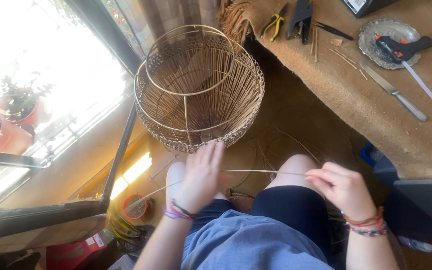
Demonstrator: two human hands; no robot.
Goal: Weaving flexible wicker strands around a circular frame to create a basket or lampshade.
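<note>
A round wicker-and-wire basket frame (199,87) stands on the floor in front of my knees, its rim tilted toward me. My left hand (202,176) reaches to the basket's near lower edge with fingers spread, and a thin pale reed strand (261,172) passes under its palm. My right hand (342,186) pinches the other end of that strand above my right knee. The strand runs roughly level between both hands and continues down left toward a small red pot (135,205).
A brown cloth-covered table (376,105) at right carries yellow-handled pliers (274,22), a black tool (301,15), a knife (393,91), loose sticks and a glue gun (401,49) on a silver plate. A window frame with potted plants (18,107) is at left.
</note>
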